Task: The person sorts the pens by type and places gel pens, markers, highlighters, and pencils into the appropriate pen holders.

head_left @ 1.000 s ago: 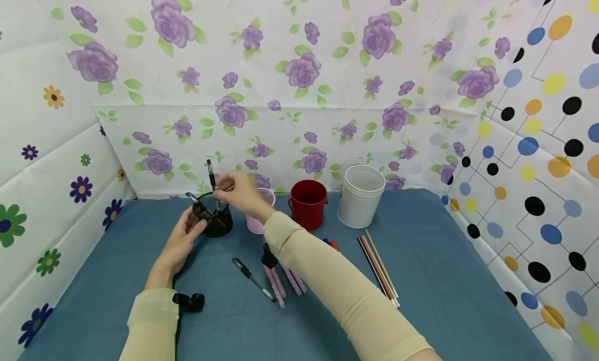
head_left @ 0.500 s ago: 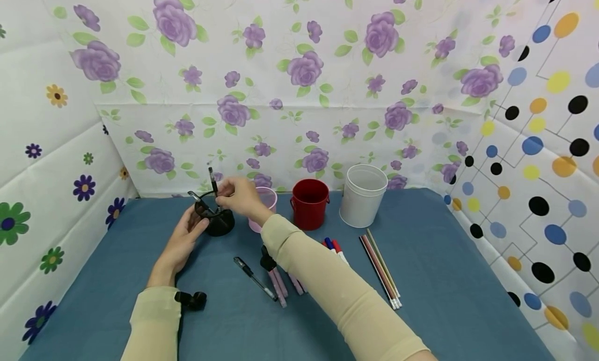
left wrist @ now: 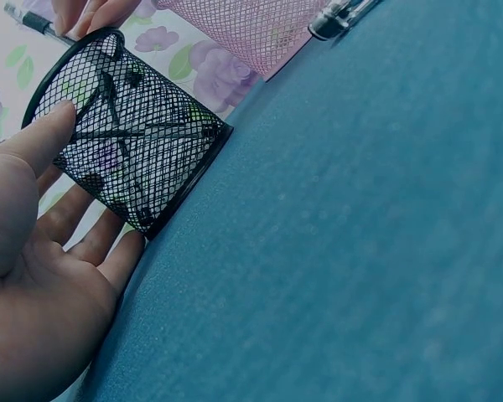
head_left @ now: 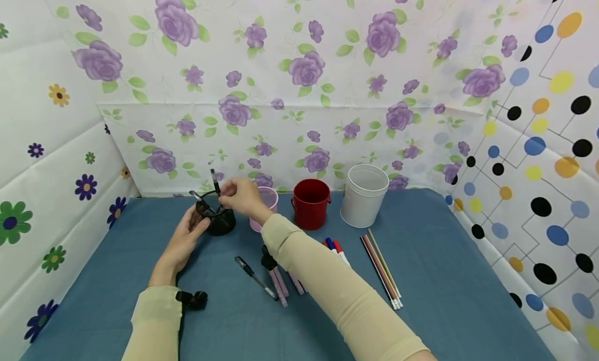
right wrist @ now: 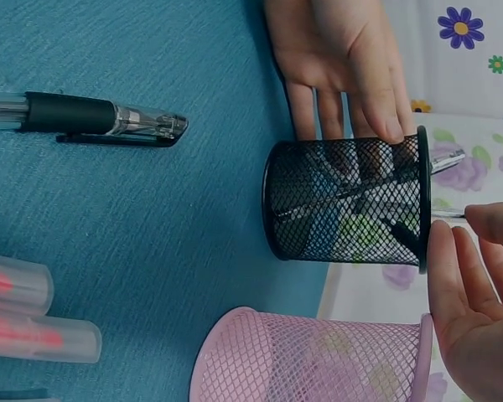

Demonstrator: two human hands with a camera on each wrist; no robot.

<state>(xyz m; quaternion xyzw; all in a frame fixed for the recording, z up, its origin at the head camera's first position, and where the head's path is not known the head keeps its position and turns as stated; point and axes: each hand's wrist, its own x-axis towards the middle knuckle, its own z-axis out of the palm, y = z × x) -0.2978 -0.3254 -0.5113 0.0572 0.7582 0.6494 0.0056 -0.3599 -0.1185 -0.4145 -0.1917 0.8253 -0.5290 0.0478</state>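
A black mesh pen cup (head_left: 222, 223) stands on the cloth at the left. My left hand (head_left: 183, 240) holds its side, thumb by the rim and fingers behind the mesh. My right hand (head_left: 245, 198) pinches a clear pen with a black grip (head_left: 216, 181), its lower part down inside the cup. Another pen (head_left: 197, 196) leans in the cup, its end poking past the rim. Through the mesh in the right wrist view, that slanted pen (right wrist: 344, 194) shows inside. A third, black-capped pen (head_left: 255, 278) lies on the cloth near my right forearm.
Right of the cup stand a pink mesh cup (head_left: 268, 200), a red bucket (head_left: 311, 205) and a white bin (head_left: 364, 196). Pink highlighters (head_left: 279, 284), red and blue markers (head_left: 338, 249) and several pencils (head_left: 381, 270) lie in front, partly under my right forearm. A flowered cloth backs the table.
The pinched pen has sunk a little deeper into the black cup, and my right hand has come slightly down with it. My left hand keeps its hold on the cup.
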